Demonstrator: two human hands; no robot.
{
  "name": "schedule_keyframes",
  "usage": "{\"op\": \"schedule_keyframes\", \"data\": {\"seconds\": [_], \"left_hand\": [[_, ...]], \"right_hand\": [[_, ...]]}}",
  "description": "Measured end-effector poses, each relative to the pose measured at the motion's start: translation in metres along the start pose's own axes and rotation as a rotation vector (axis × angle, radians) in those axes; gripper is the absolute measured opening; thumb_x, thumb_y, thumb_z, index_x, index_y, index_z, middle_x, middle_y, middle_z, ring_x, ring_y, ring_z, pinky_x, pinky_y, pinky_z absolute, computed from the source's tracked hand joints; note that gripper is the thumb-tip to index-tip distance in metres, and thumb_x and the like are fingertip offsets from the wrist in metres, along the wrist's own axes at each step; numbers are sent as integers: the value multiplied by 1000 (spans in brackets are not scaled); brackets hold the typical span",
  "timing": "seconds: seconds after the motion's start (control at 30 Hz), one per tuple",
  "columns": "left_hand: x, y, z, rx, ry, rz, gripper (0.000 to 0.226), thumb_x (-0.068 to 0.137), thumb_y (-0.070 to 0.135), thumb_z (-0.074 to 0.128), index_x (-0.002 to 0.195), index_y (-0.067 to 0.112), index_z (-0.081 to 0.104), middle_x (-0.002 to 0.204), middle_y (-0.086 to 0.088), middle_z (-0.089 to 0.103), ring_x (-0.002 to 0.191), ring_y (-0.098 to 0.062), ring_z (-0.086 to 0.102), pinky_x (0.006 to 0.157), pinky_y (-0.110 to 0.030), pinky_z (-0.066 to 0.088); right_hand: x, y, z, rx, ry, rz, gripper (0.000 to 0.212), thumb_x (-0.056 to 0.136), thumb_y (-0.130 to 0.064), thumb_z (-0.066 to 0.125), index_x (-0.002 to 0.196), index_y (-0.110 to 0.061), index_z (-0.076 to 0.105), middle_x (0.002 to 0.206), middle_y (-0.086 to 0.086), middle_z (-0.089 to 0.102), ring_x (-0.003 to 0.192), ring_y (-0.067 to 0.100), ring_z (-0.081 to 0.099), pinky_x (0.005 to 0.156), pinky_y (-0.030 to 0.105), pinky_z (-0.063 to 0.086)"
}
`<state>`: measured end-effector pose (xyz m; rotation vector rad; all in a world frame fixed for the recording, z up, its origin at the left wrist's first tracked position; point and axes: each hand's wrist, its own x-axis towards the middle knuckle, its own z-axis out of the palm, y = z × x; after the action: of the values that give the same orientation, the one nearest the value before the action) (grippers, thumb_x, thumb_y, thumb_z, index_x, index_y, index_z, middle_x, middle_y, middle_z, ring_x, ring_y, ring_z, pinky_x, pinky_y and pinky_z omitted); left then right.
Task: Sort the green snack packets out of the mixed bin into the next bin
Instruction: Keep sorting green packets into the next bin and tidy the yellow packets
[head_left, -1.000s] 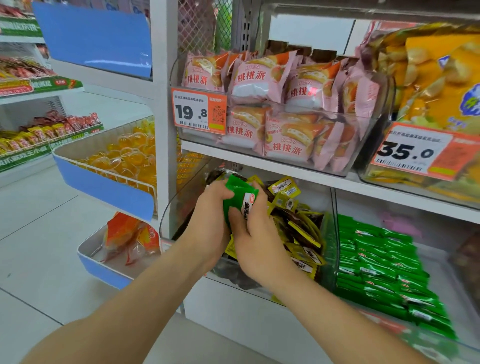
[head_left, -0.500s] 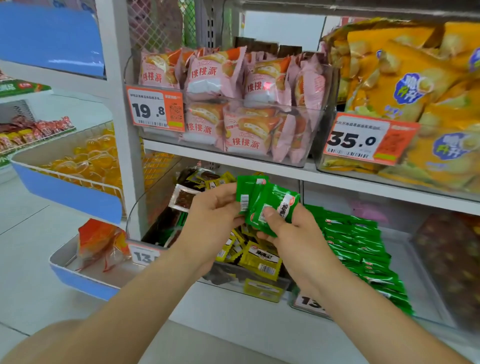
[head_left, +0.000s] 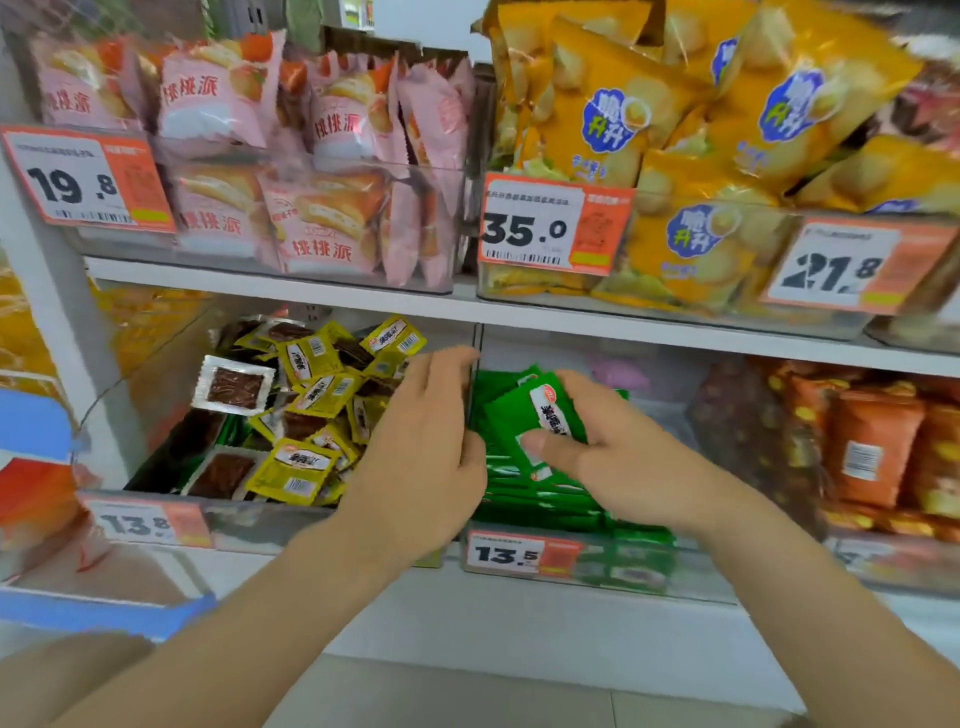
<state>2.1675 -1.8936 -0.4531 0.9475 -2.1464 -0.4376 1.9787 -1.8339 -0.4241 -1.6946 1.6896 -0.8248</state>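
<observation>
Green packets (head_left: 540, 415): small bunch pinched in the right hand (head_left: 618, 457), thumb on top, low over the green pile in the next bin (head_left: 597, 569) right under that hand. Not let go yet. Left hand (head_left: 431, 447) is loose, fingers straight, holding nothing, just left of the bunch at the divider. Mixed bin (head_left: 270, 519) sits further left of it, mostly yellow packets (head_left: 306, 467) and brown packets (head_left: 234, 387). A green sliver (head_left: 231, 431) pokes out under them. My read: this batch is nearly dropped, more digging left.

Upper shelf (head_left: 363, 301) — pink pastry packs (head_left: 234, 104) left, yellow chip bags (head_left: 623, 119) right; orange pkts (head_left: 872, 447) below.
</observation>
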Motion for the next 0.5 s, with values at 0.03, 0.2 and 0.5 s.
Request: {"op": "schedule_keyframes", "data": {"seconds": [0.03, 0.2, 0.5], "left_hand": [[1, 3, 5, 40, -25, 57, 53, 88, 2, 56, 138, 16, 48, 126, 3, 49, 106, -9, 49, 87, -15, 36], [7, 9, 40, 179, -209, 281, 23, 94, 18, 51, 112, 22, 65, 102, 6, 62, 96, -16, 57, 85, -39, 52], [23, 16, 103, 341, -580, 234, 48, 105, 57, 35, 141, 30, 51, 147, 2, 45, 132, -25, 45, 107, -46, 42]], "right_hand": [[-4, 8, -13, -69, -6, 39, 23, 103, -23, 64, 123, -29, 55, 98, -2, 71, 80, 16, 69, 74, 36, 57], [-5, 74, -55, -639, 110, 259, 44, 98, -12, 61, 138, -10, 44, 95, 13, 65, 88, 34, 66, 72, 40, 49], [42, 165, -57, -824, 170, 593, 62, 97, -5, 61, 149, 5, 29, 141, 30, 49, 126, 49, 58, 100, 48, 51]]}}
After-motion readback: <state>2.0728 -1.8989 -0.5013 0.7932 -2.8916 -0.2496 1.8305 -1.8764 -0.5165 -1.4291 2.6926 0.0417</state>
